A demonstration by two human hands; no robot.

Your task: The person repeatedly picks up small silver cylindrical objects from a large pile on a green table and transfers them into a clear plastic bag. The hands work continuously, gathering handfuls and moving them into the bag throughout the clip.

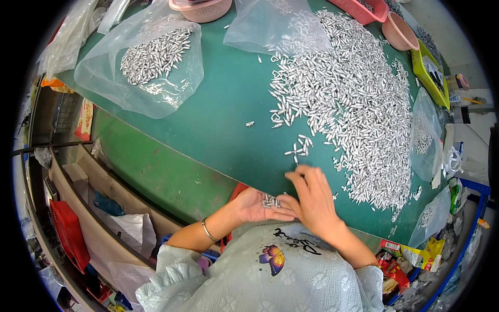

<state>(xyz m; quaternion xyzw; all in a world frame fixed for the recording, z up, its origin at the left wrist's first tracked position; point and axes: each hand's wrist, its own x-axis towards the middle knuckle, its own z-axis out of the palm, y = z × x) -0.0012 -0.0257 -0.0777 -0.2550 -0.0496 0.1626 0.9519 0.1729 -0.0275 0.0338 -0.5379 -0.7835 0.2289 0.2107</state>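
My left hand (254,207) lies palm up at the table's near edge, its fingers pointing right. On its palm rest several small silver metal pieces (270,201), slim and bullet-shaped. Close beside it, my right hand (313,200) hovers with bent, spread fingers, its thumb near the left fingertips; no piece shows in it. Just beyond the right fingers, a small cluster of the same pieces (299,147) lies on the green tabletop (223,99). One more piece (250,124) sits apart, farther left. A large heap of them (348,99) spreads over the table's right side.
A clear plastic bag (182,86) with silver pieces lies at the far left, another (254,31) at the far middle. Pink bowls (400,32), a red basin (366,11) and a yellow-green tray (431,78) line the far right. A red basket (69,236) stands on the left shelving.
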